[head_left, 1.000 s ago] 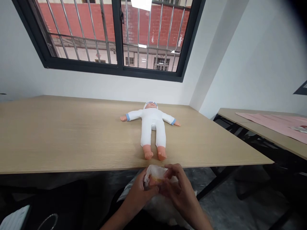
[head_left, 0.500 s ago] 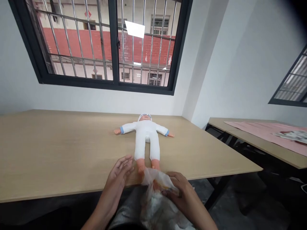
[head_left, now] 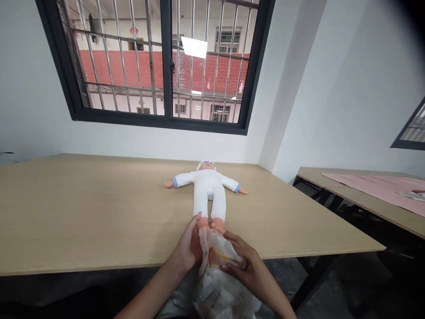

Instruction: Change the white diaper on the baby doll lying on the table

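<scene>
A baby doll (head_left: 210,186) in a white suit with blue cuffs lies on its back on the wooden table, arms spread and bare feet toward me. My left hand (head_left: 191,241) is beside the doll's foot on the left and the edge of a thin translucent bag; its fingers are partly hidden, so its grip is unclear. My right hand (head_left: 239,257) has its fingers closed on the bag (head_left: 221,283), which has orange and yellow print and hangs below the table's front edge. The bag's top touches the doll's feet.
The wooden table (head_left: 99,208) extends left and right of the doll. A barred window (head_left: 166,119) is in the wall behind. At the right stands another table (head_left: 372,201) with a pink cloth (head_left: 375,188) on it.
My left hand has moved right and up to the doll's foot and the bag's edge. The bag remains in my right hand. The view has shifted slightly.
</scene>
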Motion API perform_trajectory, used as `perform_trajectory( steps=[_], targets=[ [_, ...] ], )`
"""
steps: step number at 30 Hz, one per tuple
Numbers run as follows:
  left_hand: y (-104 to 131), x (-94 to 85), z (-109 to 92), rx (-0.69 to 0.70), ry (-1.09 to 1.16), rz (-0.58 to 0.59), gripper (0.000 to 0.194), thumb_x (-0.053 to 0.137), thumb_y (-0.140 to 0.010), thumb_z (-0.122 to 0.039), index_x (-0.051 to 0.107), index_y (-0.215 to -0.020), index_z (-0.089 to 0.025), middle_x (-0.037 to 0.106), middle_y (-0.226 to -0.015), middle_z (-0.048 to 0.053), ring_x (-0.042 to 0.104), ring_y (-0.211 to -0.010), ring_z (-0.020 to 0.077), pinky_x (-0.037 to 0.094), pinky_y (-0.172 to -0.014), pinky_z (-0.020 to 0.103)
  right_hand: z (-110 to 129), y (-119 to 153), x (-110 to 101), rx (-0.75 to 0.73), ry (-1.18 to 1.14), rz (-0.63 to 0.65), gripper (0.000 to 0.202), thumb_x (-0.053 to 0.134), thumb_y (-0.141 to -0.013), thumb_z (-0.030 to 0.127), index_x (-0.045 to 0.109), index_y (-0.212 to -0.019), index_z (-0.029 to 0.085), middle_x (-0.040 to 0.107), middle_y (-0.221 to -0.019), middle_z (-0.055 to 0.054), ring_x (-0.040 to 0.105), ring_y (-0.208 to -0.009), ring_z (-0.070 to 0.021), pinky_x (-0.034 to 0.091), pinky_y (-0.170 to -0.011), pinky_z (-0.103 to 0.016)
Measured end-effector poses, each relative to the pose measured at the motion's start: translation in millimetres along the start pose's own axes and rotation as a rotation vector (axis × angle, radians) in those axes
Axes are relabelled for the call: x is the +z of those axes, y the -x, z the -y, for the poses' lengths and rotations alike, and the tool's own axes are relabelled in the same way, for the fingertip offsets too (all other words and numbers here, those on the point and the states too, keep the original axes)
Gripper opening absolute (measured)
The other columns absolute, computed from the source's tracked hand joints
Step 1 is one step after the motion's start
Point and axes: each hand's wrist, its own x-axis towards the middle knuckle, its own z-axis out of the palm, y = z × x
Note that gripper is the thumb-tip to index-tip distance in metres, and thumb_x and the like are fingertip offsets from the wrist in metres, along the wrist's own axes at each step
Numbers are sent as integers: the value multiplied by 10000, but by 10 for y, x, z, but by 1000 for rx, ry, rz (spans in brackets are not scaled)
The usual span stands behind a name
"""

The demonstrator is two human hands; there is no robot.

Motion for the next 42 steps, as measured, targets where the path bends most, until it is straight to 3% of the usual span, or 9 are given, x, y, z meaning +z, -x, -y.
perform_trajectory(
  steps=[4,7,14,17,20,25,29,37,42],
  targets=[
    [-102,130,129,94,186,102,478,460,-791,-620,593,-885,-171,619,-764,27,608,-752,170,472,-751,294,46,49,-253,31,2,44,317,608,-789,404,669,-1031,208,588,-1177,-66,546,-1081,-237,431,-935,-350],
    [-123,208,70,62,270,178,512,433,-812,-616,585,-1002,-166,609,-809,32,583,-742,145,456,-731,271,104,87,-720,208,71,49,337,564,-800,461,682,-917,168,677,-882,-48,631,-785,-214,512,-696,-294],
    [-76,415,-370,16,160,426,574,364,-787,-668,545,-1003,-168,560,-843,69,555,-724,188,432,-666,312,560,-213,-2300,515,816,-493,548,465,-756,660,621,-714,136,575,-539,-78,517,-449,-120,346,-460,-274],
    [-103,552,-565,47,118,441,519,345,-805,-616,533,-973,-162,556,-875,90,565,-744,204,441,-672,339,804,-407,-2559,456,1223,-670,640,372,-751,701,627,-684,118,593,-609,-112,597,-601,-171,336,-514,-290],
    [-170,701,-734,87,107,448,476,374,-795,-578,531,-972,-165,553,-869,94,577,-774,221,453,-682,354,828,-546,-2286,326,1427,-699,717,213,-824,662,643,-826,87,620,-687,-167,627,-729,-219,295,-533,-313],
    [-274,916,-967,86,81,475,393,395,-785,-520,539,-916,-179,554,-827,88,586,-788,240,467,-674,366,182,-568,-1119,387,1377,-125,259,395,-908,244,614,-1024,171,662,-837,-125,645,-730,-220,372,-573,-273],
    [-320,1032,-1137,91,42,489,338,422,-768,-470,532,-902,-180,552,-801,71,591,-793,259,460,-666,377,-432,-409,-420,383,1323,117,396,361,-856,95,533,-1197,200,609,-1091,-138,647,-815,-241,445,-609,-298],
    [-499,1241,-1428,54,-12,463,396,420,-762,-518,510,-940,-175,534,-807,60,579,-869,294,450,-686,391,-449,-506,-276,360,1256,140,438,359,-841,129,484,-1255,199,570,-1134,-148,636,-838,-261,481,-657,-355],
    [-640,1386,-1628,72,-34,451,436,383,-778,-542,498,-955,-161,522,-816,55,567,-900,299,453,-676,387,-420,-720,-94,212,1138,200,515,374,-833,145,405,-1333,264,456,-1331,-106,564,-1040,-279,477,-758,-376]
  ],
)
